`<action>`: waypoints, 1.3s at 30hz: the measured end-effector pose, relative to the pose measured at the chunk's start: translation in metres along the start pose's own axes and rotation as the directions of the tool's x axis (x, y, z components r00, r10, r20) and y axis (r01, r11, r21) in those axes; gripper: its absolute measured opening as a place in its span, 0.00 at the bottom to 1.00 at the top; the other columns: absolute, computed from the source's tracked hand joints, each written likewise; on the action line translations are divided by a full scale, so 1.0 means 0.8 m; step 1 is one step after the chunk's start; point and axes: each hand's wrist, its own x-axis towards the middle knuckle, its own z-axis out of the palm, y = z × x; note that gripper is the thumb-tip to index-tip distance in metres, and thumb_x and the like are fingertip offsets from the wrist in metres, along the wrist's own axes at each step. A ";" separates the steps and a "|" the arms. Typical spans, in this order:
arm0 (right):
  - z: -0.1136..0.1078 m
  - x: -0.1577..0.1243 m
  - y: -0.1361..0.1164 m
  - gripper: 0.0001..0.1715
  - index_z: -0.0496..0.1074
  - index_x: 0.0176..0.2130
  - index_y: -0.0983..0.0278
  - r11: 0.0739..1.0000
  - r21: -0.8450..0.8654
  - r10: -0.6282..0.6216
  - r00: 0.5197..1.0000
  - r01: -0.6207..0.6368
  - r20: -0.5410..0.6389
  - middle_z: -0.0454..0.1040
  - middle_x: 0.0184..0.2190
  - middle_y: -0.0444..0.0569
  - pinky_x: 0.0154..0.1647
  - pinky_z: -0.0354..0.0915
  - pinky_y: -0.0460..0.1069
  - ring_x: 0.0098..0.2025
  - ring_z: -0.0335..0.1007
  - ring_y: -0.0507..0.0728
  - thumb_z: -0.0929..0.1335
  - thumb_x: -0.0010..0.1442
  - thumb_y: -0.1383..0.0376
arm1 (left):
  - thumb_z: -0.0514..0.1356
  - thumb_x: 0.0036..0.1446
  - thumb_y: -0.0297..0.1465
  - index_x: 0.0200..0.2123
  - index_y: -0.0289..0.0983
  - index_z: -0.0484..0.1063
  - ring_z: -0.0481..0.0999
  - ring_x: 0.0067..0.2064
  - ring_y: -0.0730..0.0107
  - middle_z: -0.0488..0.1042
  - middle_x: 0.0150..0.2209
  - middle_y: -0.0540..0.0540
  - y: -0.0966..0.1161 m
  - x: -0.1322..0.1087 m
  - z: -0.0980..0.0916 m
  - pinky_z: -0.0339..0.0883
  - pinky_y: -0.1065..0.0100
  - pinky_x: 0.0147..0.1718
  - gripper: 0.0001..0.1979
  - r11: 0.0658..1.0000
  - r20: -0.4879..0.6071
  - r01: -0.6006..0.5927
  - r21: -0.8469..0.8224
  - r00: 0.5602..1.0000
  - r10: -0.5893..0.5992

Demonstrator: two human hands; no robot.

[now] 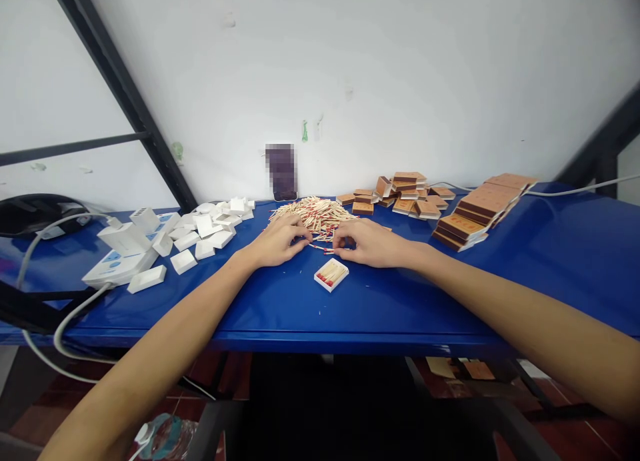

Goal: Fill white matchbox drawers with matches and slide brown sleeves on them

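Blue table [550, 261] against a white wall. Both forearms reach in from the bottom corners of the frame and meet at centre.

- Match pile [313, 213]: centre, just above the hands. Sticks lie mostly fanned left to right, red heads mixed both ways.
- Left hand [277, 242]: palm down, fingers curled, tips on the pile's near edge.
- Right hand [370, 243]: palm down, fingers bent, tips facing the left hand.
- A few matches [323, 248] lie between the fingertips, long axis about level across the frame. Cannot tell whether either hand pinches any or only presses on them.
- Tray [331, 274]: just below the hands, apart from both. Long axis runs lower left to upper right. Its matches lie along it, heads at the lower-left end.
- White trays [200, 231]: heap at left.
- Brown sleeves [407, 193]: heap right of the pile, with flat stacks [475, 214] further right.
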 end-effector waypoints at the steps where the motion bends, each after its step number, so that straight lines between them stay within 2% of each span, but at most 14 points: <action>1: -0.001 0.000 0.000 0.05 0.76 0.33 0.64 1.000 -0.004 -0.001 1.000 0.001 0.002 0.77 0.33 0.48 0.35 0.60 0.48 0.35 0.70 0.55 0.68 0.58 0.66 | 0.54 0.64 0.33 0.40 0.38 0.77 0.68 0.45 0.61 0.71 0.38 0.45 0.002 0.000 -0.001 0.58 0.60 0.46 0.12 1.000 -0.005 0.001 0.002 1.000 -0.001; 6: -0.001 -0.001 0.002 0.06 0.76 0.34 0.64 1.000 0.000 -0.012 1.000 0.012 0.016 0.76 0.34 0.48 0.35 0.60 0.48 0.35 0.69 0.54 0.68 0.59 0.66 | 0.58 0.61 0.34 0.39 0.40 0.78 0.68 0.45 0.61 0.71 0.39 0.46 0.011 0.001 -0.002 0.57 0.59 0.47 0.09 1.000 0.016 -0.005 -0.008 1.000 0.006; 14: -0.001 -0.001 0.004 0.06 0.76 0.33 0.64 1.000 -0.012 -0.018 1.000 0.018 0.012 0.76 0.33 0.49 0.36 0.60 0.49 0.34 0.69 0.55 0.68 0.59 0.66 | 0.55 0.61 0.31 0.37 0.38 0.76 0.68 0.45 0.60 0.70 0.37 0.46 0.006 0.000 -0.005 0.57 0.59 0.47 0.09 0.999 0.032 0.027 0.027 0.999 -0.028; 19: -0.002 -0.001 0.004 0.10 0.77 0.38 0.64 0.999 -0.007 -0.053 0.998 0.053 0.022 0.77 0.35 0.49 0.37 0.61 0.49 0.36 0.70 0.55 0.67 0.62 0.62 | 0.58 0.59 0.34 0.37 0.38 0.77 0.69 0.45 0.61 0.71 0.38 0.46 0.012 0.001 -0.003 0.58 0.59 0.48 0.09 0.999 0.013 0.004 -0.049 1.000 -0.003; 23: -0.005 -0.004 0.009 0.10 0.76 0.40 0.63 0.996 -0.076 -0.053 0.998 0.055 0.032 0.77 0.38 0.49 0.37 0.60 0.49 0.38 0.70 0.56 0.67 0.60 0.62 | 0.58 0.59 0.34 0.36 0.38 0.78 0.69 0.44 0.61 0.71 0.38 0.45 0.011 0.002 -0.002 0.60 0.60 0.46 0.09 0.996 0.023 0.009 -0.084 1.000 -0.007; 27: -0.009 -0.007 0.011 0.09 0.75 0.38 0.62 0.989 -0.142 -0.036 0.996 0.048 0.084 0.77 0.37 0.49 0.34 0.58 0.48 0.37 0.69 0.56 0.67 0.59 0.64 | 0.58 0.61 0.34 0.36 0.38 0.78 0.69 0.45 0.61 0.71 0.39 0.45 0.012 0.002 -0.002 0.60 0.60 0.46 0.09 0.993 0.034 0.001 -0.114 0.999 0.003; 39: -0.004 -0.004 0.003 0.09 0.74 0.39 0.64 0.997 -0.036 -0.058 0.994 0.061 0.097 0.75 0.34 0.48 0.33 0.56 0.47 0.33 0.67 0.54 0.65 0.63 0.64 | 0.55 0.65 0.37 0.38 0.38 0.77 0.68 0.44 0.61 0.71 0.37 0.45 0.019 0.009 0.008 0.60 0.61 0.46 0.12 0.991 0.042 -0.028 -0.131 0.999 0.033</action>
